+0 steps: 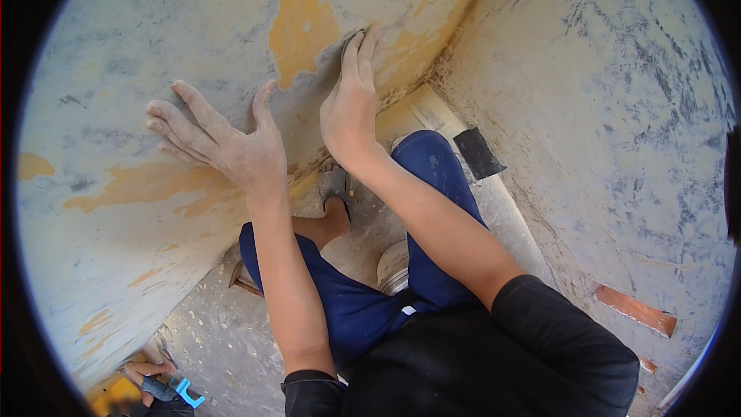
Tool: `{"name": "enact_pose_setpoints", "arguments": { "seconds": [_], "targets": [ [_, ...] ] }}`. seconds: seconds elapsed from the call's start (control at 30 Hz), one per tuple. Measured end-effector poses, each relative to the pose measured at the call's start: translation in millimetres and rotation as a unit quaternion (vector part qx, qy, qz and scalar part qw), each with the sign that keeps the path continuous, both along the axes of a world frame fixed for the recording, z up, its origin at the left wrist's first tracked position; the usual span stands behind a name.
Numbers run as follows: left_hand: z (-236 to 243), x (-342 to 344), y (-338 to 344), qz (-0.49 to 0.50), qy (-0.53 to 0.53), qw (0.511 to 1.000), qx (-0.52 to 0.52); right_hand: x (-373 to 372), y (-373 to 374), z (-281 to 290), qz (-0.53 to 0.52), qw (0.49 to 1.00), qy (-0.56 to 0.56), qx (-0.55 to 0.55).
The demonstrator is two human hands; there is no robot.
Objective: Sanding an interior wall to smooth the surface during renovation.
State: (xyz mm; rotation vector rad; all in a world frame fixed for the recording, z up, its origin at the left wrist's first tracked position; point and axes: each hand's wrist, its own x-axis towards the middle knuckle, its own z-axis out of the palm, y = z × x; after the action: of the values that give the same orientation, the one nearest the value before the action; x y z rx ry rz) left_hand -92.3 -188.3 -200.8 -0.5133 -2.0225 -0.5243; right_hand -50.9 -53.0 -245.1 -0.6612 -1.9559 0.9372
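Note:
My left hand (pixel 251 150) is held up at the patchy grey-white wall (pixel 154 31), its dusty fingers and thumb spread, with nothing in it. Whether its fingertips touch the wall cannot be told. Farther right, my right hand (pixel 353 104) presses its fingers together against the same wall, just right of a bare yellow patch (pixel 302 31). Under those fingers shows the edge of a thin dark sandpaper-like sheet (pixel 347 40), mostly covered by the hand.
A second wall (pixel 587 93) meets this one in a corner on the right. A black sheet-like piece (pixel 478 153) lies on a ledge by my knee. Between my legs stands a light bucket (pixel 395 266). Red brick (pixel 637 310) shows at lower right. Another person (pixel 158 398) is at lower left.

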Motion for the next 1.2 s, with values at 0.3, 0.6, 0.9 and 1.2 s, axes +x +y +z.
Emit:
{"name": "enact_pose_setpoints", "arguments": {
  "seconds": [0.3,0.6,0.9,1.2],
  "targets": [
    [2,5,6,-0.002,0.0,1.0,0.001,-5,5,-2,0.015,1.0,-0.021,-0.014],
    [1,7,25,-0.03,0.006,1.0,-0.002,-10,23,1,-0.042,0.998,0.035,-0.014],
    [0,5,34,-0.014,-0.009,1.0,-0.005,-13,27,5,-0.069,0.994,0.04,-0.074],
    [-1,6,40,-0.02,-0.003,1.0,-0.007,-4,5,-5,-0.045,0.998,-0.045,-0.027]
  ]
}}
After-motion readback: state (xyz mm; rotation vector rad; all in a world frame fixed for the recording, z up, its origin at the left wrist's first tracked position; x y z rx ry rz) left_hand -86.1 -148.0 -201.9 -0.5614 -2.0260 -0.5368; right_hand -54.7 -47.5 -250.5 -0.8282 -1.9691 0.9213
